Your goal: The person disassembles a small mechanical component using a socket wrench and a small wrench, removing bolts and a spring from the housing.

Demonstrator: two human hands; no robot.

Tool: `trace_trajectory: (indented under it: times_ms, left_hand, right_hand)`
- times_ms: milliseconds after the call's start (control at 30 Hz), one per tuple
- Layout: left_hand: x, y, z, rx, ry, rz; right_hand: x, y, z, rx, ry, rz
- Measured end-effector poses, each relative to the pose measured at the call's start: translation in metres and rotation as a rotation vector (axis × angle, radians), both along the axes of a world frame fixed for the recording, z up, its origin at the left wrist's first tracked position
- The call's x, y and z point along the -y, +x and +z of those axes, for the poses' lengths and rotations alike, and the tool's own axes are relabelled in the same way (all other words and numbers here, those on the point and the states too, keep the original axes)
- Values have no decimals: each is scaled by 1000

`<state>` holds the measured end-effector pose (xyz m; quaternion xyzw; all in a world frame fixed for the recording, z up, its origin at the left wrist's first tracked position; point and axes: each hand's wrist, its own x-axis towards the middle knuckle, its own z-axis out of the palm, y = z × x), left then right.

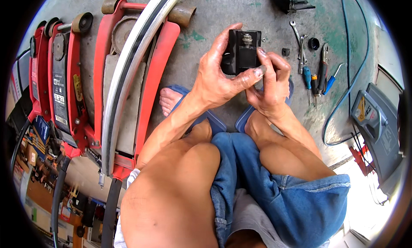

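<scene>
Both my hands hold a black boxy plastic part [246, 57] over the floor between my feet. A metal bolt with a nut [247, 39] stands in a recess at its upper end. My left hand [216, 78] grips the part's left side, its fingers at the far left edge and the thumb stretched across below the near edge. On the right side, my right hand [273, 83] presses its fingertips to the edge, other fingers curled. Blackish grime marks the fingers. Whatever lies under the part is hidden.
Right of my hands lie wrenches [296, 33], a blue screwdriver [307, 78], pliers [322, 68], a blue-handled hook [330, 84] and a black ring [314, 44]. Beyond are another black part [288, 1], a blue hose [365, 55] and a grey case [377, 128]. Red floor jacks [156, 85] and a curved strip [116, 89] stand left.
</scene>
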<state>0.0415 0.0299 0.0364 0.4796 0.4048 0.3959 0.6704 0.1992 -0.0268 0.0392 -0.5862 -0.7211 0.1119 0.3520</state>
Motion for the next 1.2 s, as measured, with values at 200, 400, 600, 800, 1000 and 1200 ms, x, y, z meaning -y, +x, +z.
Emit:
trace_trajectory:
  times_ms: [200,400,600,800,1000,1200]
  left_hand:
    - [-3,-14,-11,98,-133,22]
    - [-14,-26,-20,138,-203,7]
    - [-21,-37,-36,252,-273,-82]
    - [-18,-39,-37,190,-245,-243]
    - [-10,-54,-29,300,-656,-250]
    - [-2,-60,-37,222,-605,-242]
  right_hand:
    - [-5,0,0,-42,-79,146]
    - [-10,-5,-3,-68,-37,242]
    - [-15,-10,16,-95,-98,296]
    - [-15,8,39,-41,-177,211]
    - [-10,23,12,-184,-193,-355]
    - [-30,66,-41,28,-523,-324]
